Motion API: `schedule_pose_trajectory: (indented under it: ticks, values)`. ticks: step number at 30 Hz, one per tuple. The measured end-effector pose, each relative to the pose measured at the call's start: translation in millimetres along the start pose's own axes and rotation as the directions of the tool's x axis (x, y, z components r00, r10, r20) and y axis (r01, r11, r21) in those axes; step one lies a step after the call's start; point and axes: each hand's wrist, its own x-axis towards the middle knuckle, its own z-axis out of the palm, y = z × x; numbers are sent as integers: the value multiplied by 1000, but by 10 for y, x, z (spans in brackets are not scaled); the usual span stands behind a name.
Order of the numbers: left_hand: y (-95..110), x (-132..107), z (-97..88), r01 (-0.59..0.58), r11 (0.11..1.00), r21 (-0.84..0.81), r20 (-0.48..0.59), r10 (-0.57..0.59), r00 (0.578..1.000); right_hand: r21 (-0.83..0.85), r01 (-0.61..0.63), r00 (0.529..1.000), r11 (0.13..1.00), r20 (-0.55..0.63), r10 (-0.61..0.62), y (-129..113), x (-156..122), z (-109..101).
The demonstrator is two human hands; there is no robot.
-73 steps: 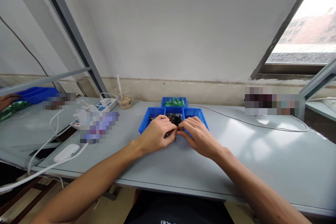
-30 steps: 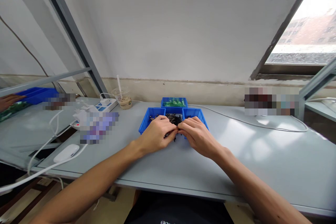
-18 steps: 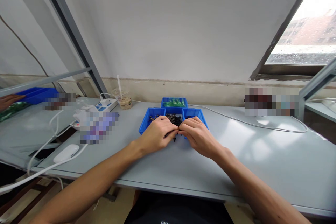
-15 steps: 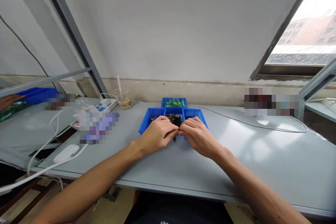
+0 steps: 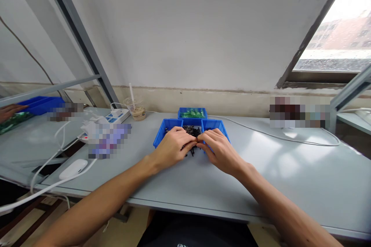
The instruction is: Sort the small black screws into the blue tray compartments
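My left hand [image 5: 173,147] and my right hand [image 5: 218,148] meet fingertip to fingertip over the near edge of a row of blue trays [image 5: 162,130]. Both hands have curled, pinching fingers. Between the fingertips sits a small dark part [image 5: 197,145], too small to name. The middle tray holds a heap of small black parts [image 5: 191,129]. A few black bits lie on the grey table [image 5: 203,177] just under my fingers. Behind the row stands another blue tray [image 5: 192,113] with green pieces in it.
At the back left are a plastic cup with a straw [image 5: 135,108] and a white power strip [image 5: 117,115]. A white mouse [image 5: 73,168] and cables lie at the left. A white cable [image 5: 275,136] crosses the right side. Another person's hand [image 5: 8,111] shows at far left.
My hands have stayed in place; the fingertips have shifted slightly against each other while working the small part.
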Motion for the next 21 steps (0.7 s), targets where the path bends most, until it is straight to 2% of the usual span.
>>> schedule_pose_trajectory:
  ticks: [7, 11, 14, 17, 21]
  values:
    - [-10, -3, 30, -24, 999, -24, -41, 23, 999, -33, 15, 1000, 999, -26, -16, 11, 15, 1]
    - [-7, -9, 24, 14, 999, -42, -46, -16, 999, -22, -24, 996, 999, -87, 22, 50, 18, -39]
    - [-17, -8, 11, 35, 999, -24, 10, -35, 999, -23, -96, 975, 995, -203, 90, 85, 16, -90]
    - [-38, -6, 13, 6, 999, 46, 97, -10, 995, -41, -206, 924, 978, -338, 180, 123, 10, -119]
    - [-70, -23, 43, -66, 983, 173, 217, 27, 976, -56, -367, 866, 928, -385, 319, 175, 3, -122]
